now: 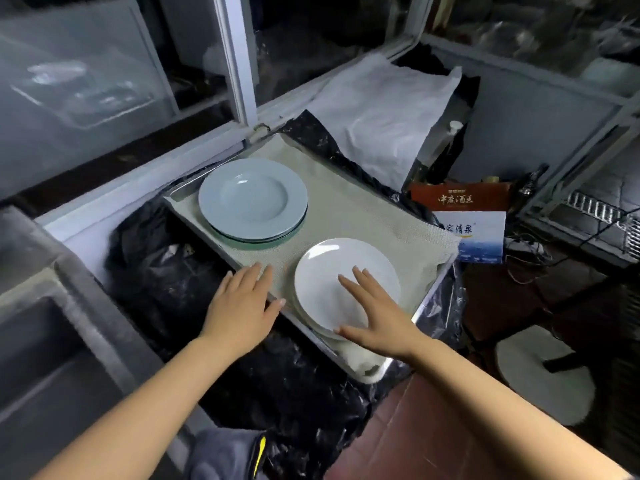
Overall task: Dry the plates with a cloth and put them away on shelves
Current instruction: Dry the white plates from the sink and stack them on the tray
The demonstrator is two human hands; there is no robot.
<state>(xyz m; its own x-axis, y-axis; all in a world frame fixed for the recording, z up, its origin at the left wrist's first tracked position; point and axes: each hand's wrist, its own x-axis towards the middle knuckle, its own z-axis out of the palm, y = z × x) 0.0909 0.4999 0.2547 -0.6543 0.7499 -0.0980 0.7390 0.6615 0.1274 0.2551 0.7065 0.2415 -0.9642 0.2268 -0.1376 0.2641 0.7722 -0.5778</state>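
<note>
A metal tray [429,299] lined with a beige cloth [349,209] holds two stacks of plates. A stack of pale blue rimmed plates [252,199] sits at its far left. A stack of white plates [343,271] sits at the near right, overhanging the tray's front edge. My right hand [374,317] lies over the white stack with straight, spread fingers and holds nothing. My left hand [242,306] is flat with straight fingers at the tray's near left edge, beside the white plates.
The tray rests on black plastic sheeting [166,278] below a window frame [235,57]. A white bag [381,112] lies behind it, and cardboard boxes [467,216] stand to the right. A grey concrete ledge [52,306] is at the left. Red floor tiles [433,427] and a round white stool [547,375] lie lower right.
</note>
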